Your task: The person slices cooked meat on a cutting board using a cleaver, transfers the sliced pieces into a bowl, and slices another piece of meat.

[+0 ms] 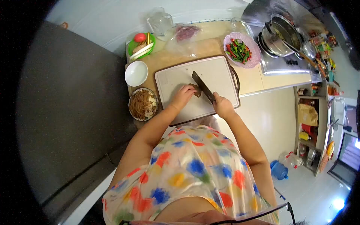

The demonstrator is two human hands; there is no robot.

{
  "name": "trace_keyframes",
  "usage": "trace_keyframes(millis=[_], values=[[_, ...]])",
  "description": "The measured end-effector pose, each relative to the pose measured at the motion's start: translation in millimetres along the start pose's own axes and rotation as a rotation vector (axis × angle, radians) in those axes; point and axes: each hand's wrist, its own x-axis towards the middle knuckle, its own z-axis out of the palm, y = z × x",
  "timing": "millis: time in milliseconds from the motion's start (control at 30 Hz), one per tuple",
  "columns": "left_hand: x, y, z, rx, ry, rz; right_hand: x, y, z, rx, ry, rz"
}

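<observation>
My right hand (224, 106) is closed around the handle of a kitchen cleaver (201, 84), its dark blade slanting up and to the left over the cutting board (172, 80). Just left of the blade, the fingers of my left hand (182, 96) grip a small brown piece of food (196, 90) against the board. The exact kind of this food is too small to tell. A few tiny bits lie near the board's top edge.
Left of the board stand a bowl of brown strips (141, 105), a white bowl (136, 73) and a green basket (131, 48) of vegetables. Behind lies bagged meat (187, 33). To the right are a pink plate (255, 56) of cut peppers and a stove with a pot (273, 41).
</observation>
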Motion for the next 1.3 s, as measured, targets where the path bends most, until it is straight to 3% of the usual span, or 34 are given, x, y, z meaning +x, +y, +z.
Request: trace_keyframes(millis=[200, 433, 1033, 1300], values=[[5.5, -7.9, -6.6, 0.006, -0.049, 0.135, -3.5, -6.8, 9.3, -0.034, 0.058, 0.016], [5.8, 9.8, -6.7, 0.046, -0.08, 0.09, 2.3, -24.8, 0.3, -0.054, 0.12, 0.064], [-1.5, 0.0, 3.1, 0.13, -0.161, 0.024, 32.4, -23.5, 23.4, -0.104, 0.014, -0.006], [-1.4, -0.9, 8.7, 0.164, -0.133, 0.063, 30.0, -24.4, 3.4, -0.043, -0.051, 0.101]])
